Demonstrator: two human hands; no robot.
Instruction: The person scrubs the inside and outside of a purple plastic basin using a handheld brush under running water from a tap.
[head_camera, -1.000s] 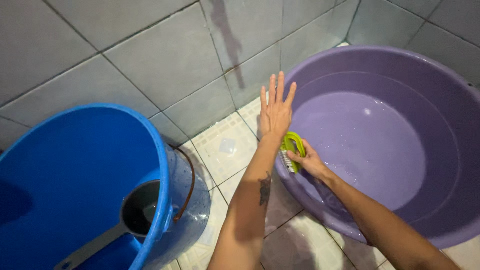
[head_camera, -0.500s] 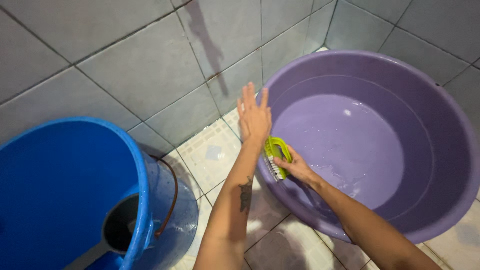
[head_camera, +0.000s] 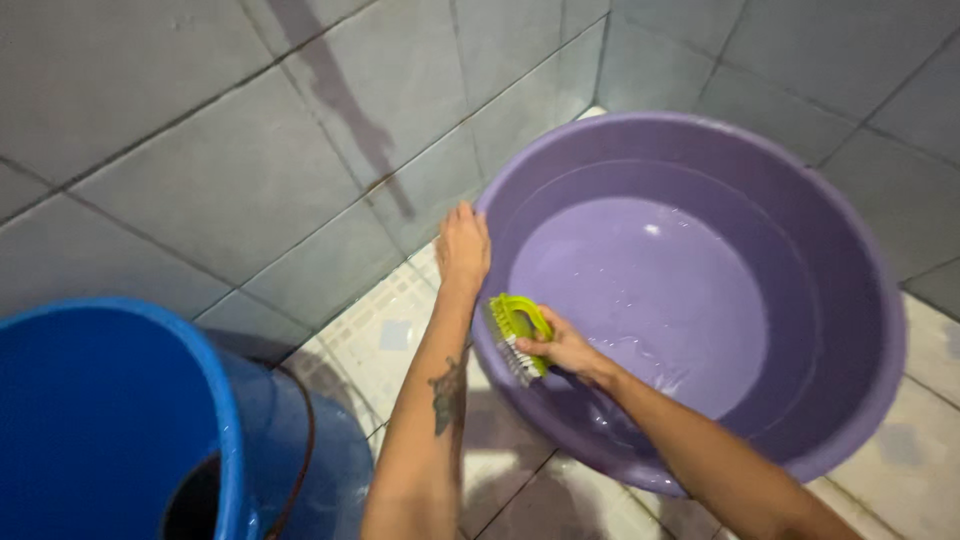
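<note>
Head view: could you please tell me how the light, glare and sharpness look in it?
Head view: dim, bluish light; a small glare spot on the wet floor of the purple basin; a dark shadow beneath the basin near the left hand; the brush in the right hand reads sharp; the blue bucket, cut off by the frame, is softer.

Dim bluish light, soft motion blur, faint glare on wet basin (head_camera: 850, 300)
</note>
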